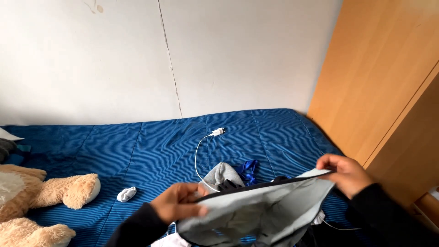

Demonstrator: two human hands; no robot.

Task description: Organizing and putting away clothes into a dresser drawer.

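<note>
I hold a light grey garment with a dark waistband (260,210) stretched between both hands above a blue striped bed (151,146). My left hand (179,201) pinches the waistband's left end. My right hand (344,173) grips its right end, slightly higher. Both arms wear dark sleeves. Behind the garment lies a small heap of clothes: a grey piece (222,174), a shiny blue piece (248,170) and something black. The garment hides the lower part of the heap.
A white charger with cable (203,146) lies mid-bed. A rolled white sock (126,194) sits left of my hands. A tan plush toy (41,196) fills the left edge. A wooden wardrobe (379,91) stands at the right; a cracked white wall rises behind.
</note>
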